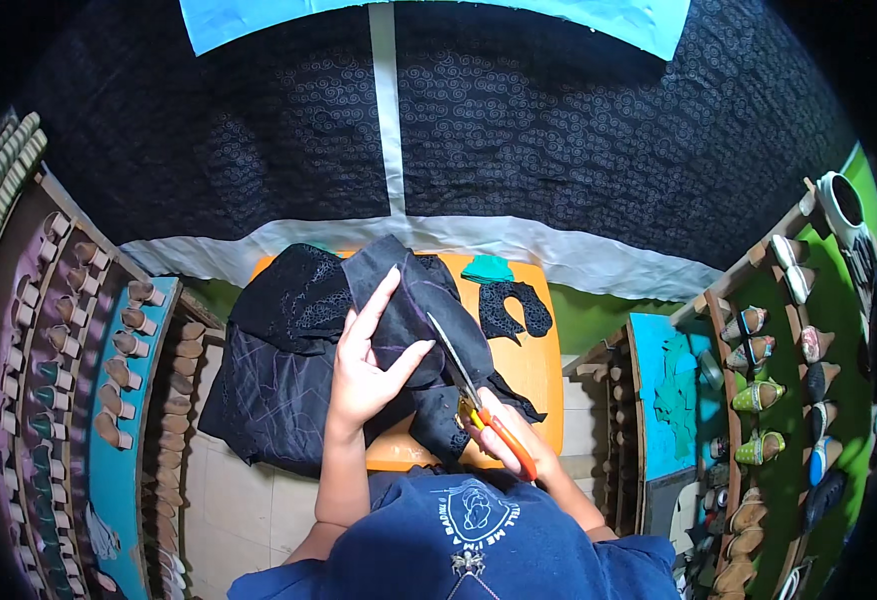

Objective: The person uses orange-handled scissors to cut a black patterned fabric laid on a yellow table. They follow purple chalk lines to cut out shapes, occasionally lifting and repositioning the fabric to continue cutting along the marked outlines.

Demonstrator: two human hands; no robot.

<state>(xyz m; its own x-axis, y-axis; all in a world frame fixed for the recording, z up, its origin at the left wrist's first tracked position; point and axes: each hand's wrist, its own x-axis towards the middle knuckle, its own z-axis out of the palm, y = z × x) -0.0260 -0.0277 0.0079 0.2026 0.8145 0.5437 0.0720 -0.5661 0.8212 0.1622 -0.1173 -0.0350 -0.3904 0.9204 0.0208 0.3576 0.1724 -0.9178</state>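
A pile of black patterned fabric [289,340] lies over an orange table [534,360]. My left hand [367,360] holds up a strip of that fabric, fingers spread along it. My right hand [504,435] grips scissors with orange handles [474,400]; their blades point up into the fabric beside my left thumb. A cut black shoe-upper piece [512,308] and a teal piece [487,268] rest on the table's far right part.
Racks of shoe heels [119,370] and soles stand at left. Shelves with finished shoes [769,390] stand at right, beside a blue board [664,390]. A black patterned cloth [559,120] hangs behind the table. Tiled floor [244,500] lies below left.
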